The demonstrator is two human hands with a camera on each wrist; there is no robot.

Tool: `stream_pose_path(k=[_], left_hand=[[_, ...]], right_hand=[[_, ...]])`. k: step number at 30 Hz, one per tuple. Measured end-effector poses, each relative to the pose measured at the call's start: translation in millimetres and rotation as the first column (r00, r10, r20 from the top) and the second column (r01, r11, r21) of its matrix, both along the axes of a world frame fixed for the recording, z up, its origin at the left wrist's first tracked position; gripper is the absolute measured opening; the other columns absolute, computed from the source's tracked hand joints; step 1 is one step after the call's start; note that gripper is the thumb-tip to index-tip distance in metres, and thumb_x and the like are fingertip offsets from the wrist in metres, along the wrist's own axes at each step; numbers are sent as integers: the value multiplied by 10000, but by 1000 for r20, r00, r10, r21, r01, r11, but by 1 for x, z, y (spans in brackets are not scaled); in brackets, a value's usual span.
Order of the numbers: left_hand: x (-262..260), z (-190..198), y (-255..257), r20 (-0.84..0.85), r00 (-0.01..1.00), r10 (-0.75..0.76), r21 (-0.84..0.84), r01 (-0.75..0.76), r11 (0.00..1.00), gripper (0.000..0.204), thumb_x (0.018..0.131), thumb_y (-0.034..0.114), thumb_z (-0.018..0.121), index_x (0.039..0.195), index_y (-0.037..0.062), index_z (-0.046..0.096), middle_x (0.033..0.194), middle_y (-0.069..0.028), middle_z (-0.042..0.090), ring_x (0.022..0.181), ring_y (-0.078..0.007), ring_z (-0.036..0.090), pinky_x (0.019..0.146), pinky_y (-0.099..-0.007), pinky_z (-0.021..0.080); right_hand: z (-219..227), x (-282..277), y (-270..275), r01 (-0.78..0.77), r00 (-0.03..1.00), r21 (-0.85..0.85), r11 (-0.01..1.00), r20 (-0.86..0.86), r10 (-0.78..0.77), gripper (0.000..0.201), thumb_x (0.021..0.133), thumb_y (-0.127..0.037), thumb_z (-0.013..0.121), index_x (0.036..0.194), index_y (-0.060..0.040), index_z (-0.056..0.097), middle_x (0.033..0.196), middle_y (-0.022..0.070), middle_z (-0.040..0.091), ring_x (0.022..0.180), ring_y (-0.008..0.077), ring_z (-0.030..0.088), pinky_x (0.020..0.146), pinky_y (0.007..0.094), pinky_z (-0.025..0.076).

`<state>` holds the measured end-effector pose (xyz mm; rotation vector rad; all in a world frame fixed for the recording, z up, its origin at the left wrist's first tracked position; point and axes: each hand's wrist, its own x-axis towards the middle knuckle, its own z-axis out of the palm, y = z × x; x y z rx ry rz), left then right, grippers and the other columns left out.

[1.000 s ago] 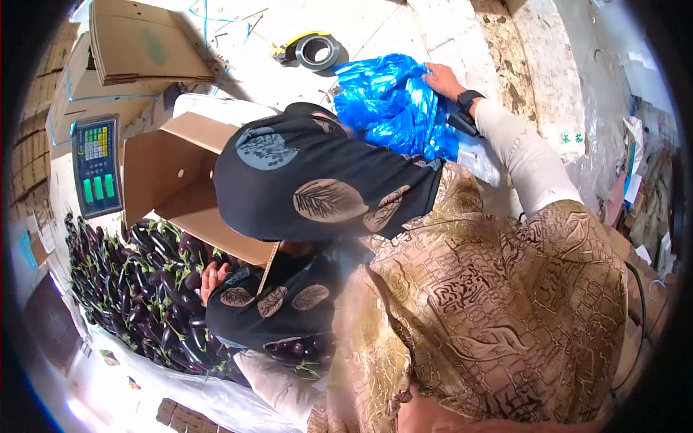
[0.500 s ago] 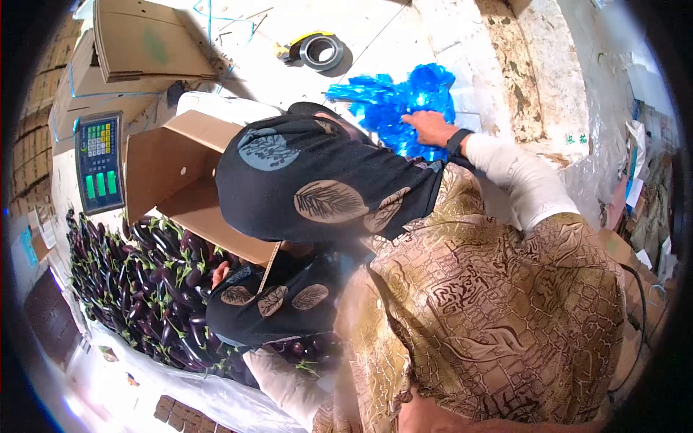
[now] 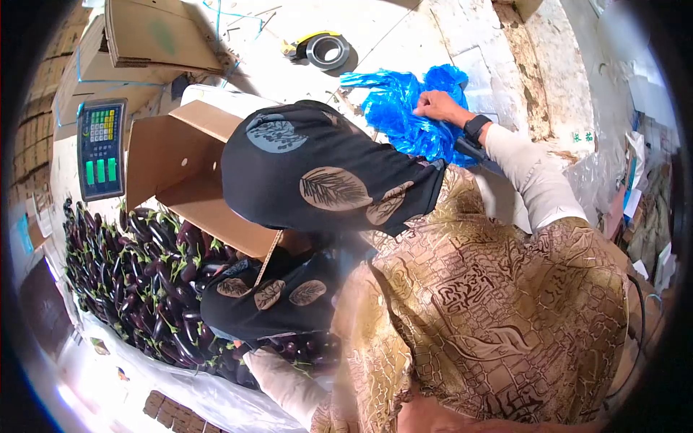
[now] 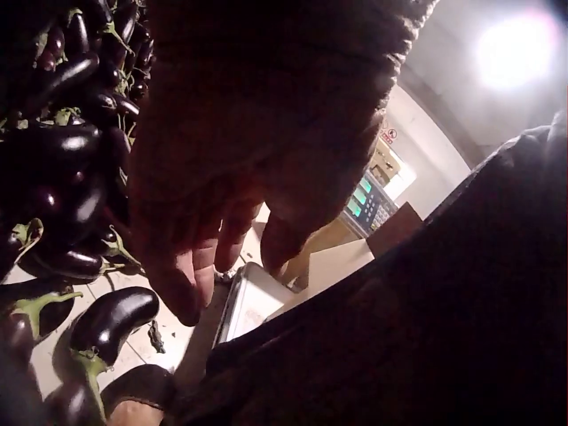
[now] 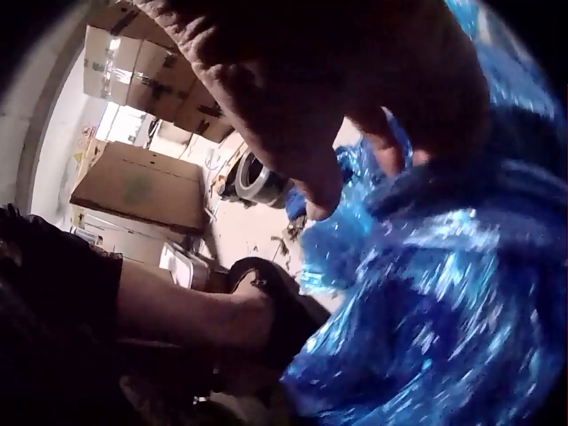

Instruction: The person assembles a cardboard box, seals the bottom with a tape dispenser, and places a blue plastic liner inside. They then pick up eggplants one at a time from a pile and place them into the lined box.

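Note:
In the head view my right hand (image 3: 442, 108), a black band on its wrist, lies over a crumpled heap of thin blue plastic bags (image 3: 390, 97). Its fingers curl into the film, and in the right wrist view the thumb and fingertips hold folds of it. My left hand (image 4: 253, 177) hangs with loosely extended fingers beside a pile of dark purple eggplants (image 4: 62, 151). One curved eggplant (image 4: 115, 321) rests close to those fingertips. From the head camera, the dark patterned headscarf (image 3: 317, 173) hides most of the left hand.
An upright cardboard box (image 3: 173, 155) stands beside the eggplants. Left of it is a scale display (image 3: 101, 148) with green screens. Flattened cartons (image 3: 162, 32) are stacked behind. A tape roll (image 3: 328, 52) and a yellow tool (image 3: 307, 42) lie on the white surface.
My right hand has moved from the right edge of the blue bags onto their middle, and the heap has shifted and bunched. My left hand has slipped from sight behind the headscarf.

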<state>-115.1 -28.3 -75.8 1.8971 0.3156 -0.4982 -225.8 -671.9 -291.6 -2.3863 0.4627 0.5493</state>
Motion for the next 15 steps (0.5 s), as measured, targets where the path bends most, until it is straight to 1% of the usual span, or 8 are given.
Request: stream_pose_path(k=[2,4,7,8,10,12,14,15], left_hand=[[-4,3,2,18,1000,3,16,-4,1000,357,979,234,551,1255,9,525,1032,-131,666,932,-187,642,809,-284,503],[-7,5,3,36,999,5,28,-6,1000,352,981,229,548,1254,8,525,1032,-131,665,933,-186,642,810,-284,502],[-9,9,4,60,998,-3,53,-1,999,345,983,221,545,1253,7,526,1033,-132,665,935,-186,641,812,-285,502],[-9,10,4,70,998,-3,61,-2,998,343,983,219,544,1253,7,526,1034,-133,665,936,-186,641,813,-285,502],[-12,10,3,82,997,2,72,-8,997,339,985,214,541,1252,6,527,1034,-133,665,937,-185,640,814,-285,502],[-23,12,3,86,996,0,83,-7,997,335,986,209,539,1251,5,528,1035,-134,664,939,-185,639,815,-285,501],[-18,7,3,94,996,-10,89,2,996,330,987,204,537,1250,4,528,1036,-135,664,940,-185,639,816,-286,501],[-27,10,2,104,994,-12,91,3,996,328,988,201,535,1250,4,529,1036,-135,664,941,-185,639,816,-286,501]], right_hand=[[0,1,23,94,988,-87,992,-117,-104,400,776,-439,682,803,-41,650,799,174,667,727,331,646,654,419,494],[-19,-5,35,188,982,-141,972,-3,-191,433,783,-466,649,799,-34,649,827,177,677,768,355,659,678,451,499],[-42,-7,16,-266,924,-139,954,-320,212,424,839,-432,649,787,-12,651,931,152,695,858,338,660,740,454,503],[-34,-17,1,-269,924,-139,953,-317,215,424,839,-432,649,787,-12,651,931,152,695,858,338,660,740,454,503],[23,-29,-25,-108,984,487,867,175,24,271,894,-302,606,831,-44,662,939,69,685,874,230,643,781,397,489],[28,-20,-47,308,944,649,696,-117,-309,165,931,-245,574,930,-99,651,867,15,636,821,162,589,767,313,471],[60,-10,-58,452,865,789,417,-275,-419,234,944,-297,592,1097,-121,602,942,-20,617,847,89,571,785,247,447],[70,-6,-50,467,820,788,402,-217,-529,248,971,-255,563,1148,-82,562,1031,12,613,901,103,592,803,256,490]])
